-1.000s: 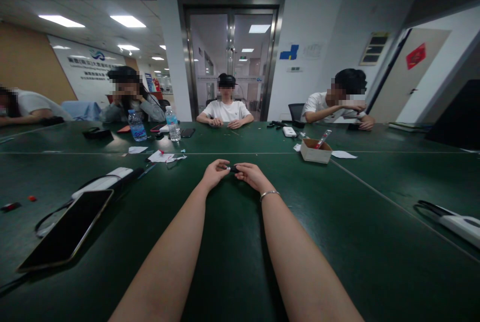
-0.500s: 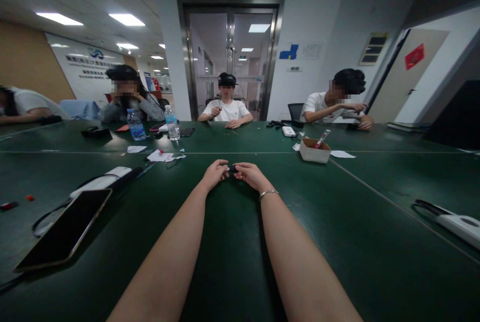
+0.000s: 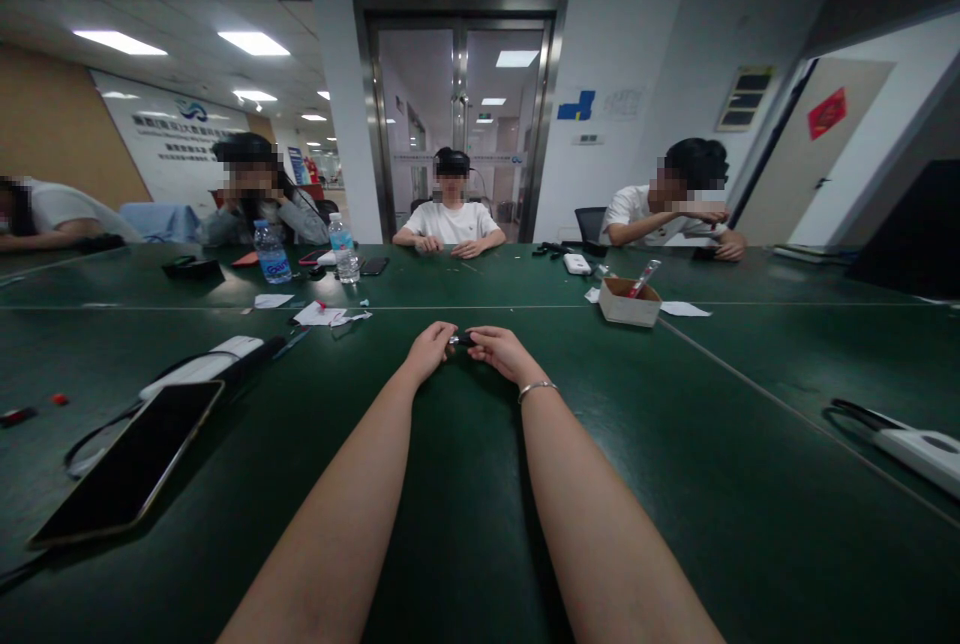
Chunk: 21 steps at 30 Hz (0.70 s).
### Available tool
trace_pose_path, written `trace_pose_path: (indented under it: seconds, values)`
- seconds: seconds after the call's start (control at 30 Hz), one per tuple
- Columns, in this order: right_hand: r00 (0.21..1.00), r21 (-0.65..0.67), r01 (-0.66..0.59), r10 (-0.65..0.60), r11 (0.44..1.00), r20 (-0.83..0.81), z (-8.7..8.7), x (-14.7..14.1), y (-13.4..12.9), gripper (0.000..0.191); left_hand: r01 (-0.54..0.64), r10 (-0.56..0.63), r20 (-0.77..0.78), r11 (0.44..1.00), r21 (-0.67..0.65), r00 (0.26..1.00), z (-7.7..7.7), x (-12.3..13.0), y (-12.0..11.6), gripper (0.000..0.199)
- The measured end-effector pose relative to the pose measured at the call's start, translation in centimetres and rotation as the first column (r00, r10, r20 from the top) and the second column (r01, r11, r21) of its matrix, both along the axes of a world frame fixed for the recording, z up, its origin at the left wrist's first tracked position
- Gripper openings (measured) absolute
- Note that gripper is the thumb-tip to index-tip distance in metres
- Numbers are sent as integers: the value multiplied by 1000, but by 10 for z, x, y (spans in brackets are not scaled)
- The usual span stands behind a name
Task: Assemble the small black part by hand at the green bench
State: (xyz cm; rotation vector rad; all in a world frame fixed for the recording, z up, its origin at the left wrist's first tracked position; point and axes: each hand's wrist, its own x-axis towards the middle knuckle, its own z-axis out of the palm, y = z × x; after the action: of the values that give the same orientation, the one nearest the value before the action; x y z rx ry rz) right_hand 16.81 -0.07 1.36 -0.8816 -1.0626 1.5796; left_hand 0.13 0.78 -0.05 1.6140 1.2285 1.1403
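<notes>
Both arms stretch forward over the dark green table [image 3: 465, 504]. Pinched in my right hand [image 3: 502, 354] is a small black object with a shiny metal end [image 3: 463, 339]; its exact kind is too small to make out. My left hand [image 3: 430, 354] is closed at the metal end, thumb and fingers pressed together there. Fingers cover much of the object, which is held low over the tabletop between the two hands.
A phone [image 3: 131, 464] and a white device [image 3: 202, 364] with a cable lie at left. Ahead are two water bottles [image 3: 345, 249], paper scraps [image 3: 321, 314] and an open box [image 3: 630, 304]. Another white device [image 3: 919, 449] is far right. Several people sit across the table.
My hands stay almost in place; slightly more of the object's metal end shows between them. The person opposite has lowered a raised hand to the table.
</notes>
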Motion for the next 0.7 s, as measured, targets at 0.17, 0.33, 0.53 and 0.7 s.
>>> trace_pose_path:
  seconds: [0.17, 0.33, 0.53, 0.7]
  values:
    - [1000, -4, 3, -3, 1000, -6, 1, 0, 0, 12, 4, -4, 8, 1000, 9, 1000, 0, 0, 1, 29]
    - [1000, -7, 10, -10, 1000, -6, 0, 1, 0, 10, 1, -1, 21, 1000, -3, 1000, 2, 0, -2, 33]
    - [1000, -2, 4, -4, 1000, -8, 1, 1, 0, 10, 35, -35, 17, 999, 3, 999, 2, 0, -3, 35]
    - [1000, 7, 6, -6, 1000, -12, 0, 0, 0, 8, 59, -59, 19, 998, -22, 998, 3, 1, -4, 34]
